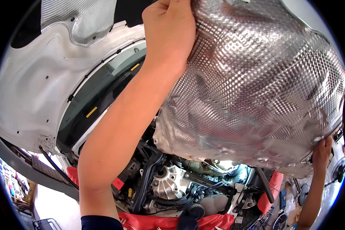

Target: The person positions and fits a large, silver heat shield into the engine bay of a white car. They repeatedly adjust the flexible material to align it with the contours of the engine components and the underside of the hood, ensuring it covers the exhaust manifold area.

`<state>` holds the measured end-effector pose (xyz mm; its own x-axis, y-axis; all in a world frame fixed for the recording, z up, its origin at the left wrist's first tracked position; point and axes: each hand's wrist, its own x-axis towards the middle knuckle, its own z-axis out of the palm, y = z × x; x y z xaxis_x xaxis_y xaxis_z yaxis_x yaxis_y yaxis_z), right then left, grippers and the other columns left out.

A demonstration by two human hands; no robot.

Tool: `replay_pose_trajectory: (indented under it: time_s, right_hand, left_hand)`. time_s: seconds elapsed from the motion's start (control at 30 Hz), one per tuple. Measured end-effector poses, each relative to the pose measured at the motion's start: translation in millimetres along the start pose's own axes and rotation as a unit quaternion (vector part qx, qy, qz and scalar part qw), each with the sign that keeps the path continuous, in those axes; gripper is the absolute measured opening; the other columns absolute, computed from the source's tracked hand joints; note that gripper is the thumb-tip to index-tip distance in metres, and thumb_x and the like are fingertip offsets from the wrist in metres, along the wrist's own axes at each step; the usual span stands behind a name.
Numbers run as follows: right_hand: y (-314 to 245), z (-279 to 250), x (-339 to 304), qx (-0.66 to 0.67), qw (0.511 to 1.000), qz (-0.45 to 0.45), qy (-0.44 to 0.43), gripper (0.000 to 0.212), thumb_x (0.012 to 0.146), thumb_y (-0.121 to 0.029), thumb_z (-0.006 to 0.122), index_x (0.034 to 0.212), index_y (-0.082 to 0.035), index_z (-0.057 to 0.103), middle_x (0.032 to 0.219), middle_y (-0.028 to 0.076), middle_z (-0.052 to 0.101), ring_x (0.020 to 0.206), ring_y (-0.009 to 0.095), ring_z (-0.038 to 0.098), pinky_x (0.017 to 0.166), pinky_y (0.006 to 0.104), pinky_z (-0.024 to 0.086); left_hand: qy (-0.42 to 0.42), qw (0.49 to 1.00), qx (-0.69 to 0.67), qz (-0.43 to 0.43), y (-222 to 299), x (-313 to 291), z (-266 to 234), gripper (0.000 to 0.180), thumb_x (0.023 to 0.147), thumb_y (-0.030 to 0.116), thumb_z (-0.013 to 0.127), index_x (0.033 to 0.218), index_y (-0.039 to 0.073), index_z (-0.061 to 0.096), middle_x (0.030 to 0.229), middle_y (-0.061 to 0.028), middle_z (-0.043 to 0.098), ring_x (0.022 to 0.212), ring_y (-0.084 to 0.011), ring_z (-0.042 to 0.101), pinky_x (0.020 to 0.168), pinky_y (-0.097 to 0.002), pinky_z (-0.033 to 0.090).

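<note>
A large, dimpled silver heat shield (253,88) fills the upper right of the head view, held up over the open engine bay. My left hand (170,32) is closed on its left edge near the top; its fingertips are partly cut off by the picture's upper rim. At the lower right corner of the shield, my right hand (322,150) pinches the edge between thumb and fingers. The shield hides much of the far right side of the car and part of the engine bay.
Below lies the engine bay (172,182) with metal housings, hoses and a bright light. Red covers (214,221) drape the car's front and sides. The raised white hood (30,76) carries another silver panel (80,19); a thin strut (57,168) stands under it. Clutter covers the floor at right.
</note>
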<state>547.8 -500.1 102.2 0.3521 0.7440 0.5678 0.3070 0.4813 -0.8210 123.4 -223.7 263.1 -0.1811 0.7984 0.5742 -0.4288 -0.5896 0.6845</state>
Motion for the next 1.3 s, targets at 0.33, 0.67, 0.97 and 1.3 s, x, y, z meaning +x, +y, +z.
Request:
replay_pose_trajectory:
  time_s: [0.33, 0.67, 0.97, 1.3]
  right_hand:
    - [69, 117, -25, -0.089, 0.995, 0.036, -0.001, 0.044, 0.088, -0.037, 0.071, 0.104, -0.002, 0.05, 0.102, 0.005, 0.059, 0.092, 0.011, 0.05, 0.088, 0.0295, 0.039]
    - [33, 222, -27, -0.085, 0.956, 0.064, -0.274, 0.009, 0.083, -0.003, 0.064, 0.088, 0.004, 0.061, 0.096, 0.016, 0.069, 0.083, 0.02, 0.066, 0.074, 0.03, 0.051]
    - [33, 301, -28, -0.245, 0.922, 0.095, -0.285, 0.014, 0.081, -0.008, 0.065, 0.089, 0.003, 0.062, 0.075, 0.021, 0.063, 0.068, 0.037, 0.062, 0.063, 0.0385, 0.048]
    - [12, 320, -9, -0.228, 0.924, 0.056, -0.303, 0.014, 0.081, -0.009, 0.065, 0.084, 0.002, 0.057, 0.058, 0.024, 0.051, 0.062, 0.046, 0.053, 0.055, 0.0458, 0.042]
  left_hand:
    - [0.005, 0.989, 0.151, 0.008, -87, 4, -109, 0.071, 0.1, 0.058, 0.031, 0.128, -0.004, 0.05, 0.122, -0.0111, 0.055, 0.11, -0.0182, 0.053, 0.098, -0.0309, 0.041]
    - [-0.09, 0.995, -0.046, 0.021, -112, -40, -218, 0.059, 0.101, 0.053, 0.034, 0.063, 0.008, 0.038, 0.056, -0.0032, 0.037, 0.048, -0.0127, 0.037, 0.047, -0.0257, 0.034]
    - [0.09, 0.994, 0.054, -0.027, -160, -25, -283, 0.048, 0.103, 0.043, 0.037, 0.069, 0.009, 0.041, 0.058, -0.002, 0.038, 0.049, -0.0126, 0.037, 0.051, -0.0272, 0.035]
    - [0.052, 0.992, -0.097, -0.058, -174, 0, -318, 0.034, 0.098, 0.027, 0.043, 0.069, 0.01, 0.038, 0.056, -0.0009, 0.036, 0.045, -0.011, 0.034, 0.043, -0.0249, 0.031]
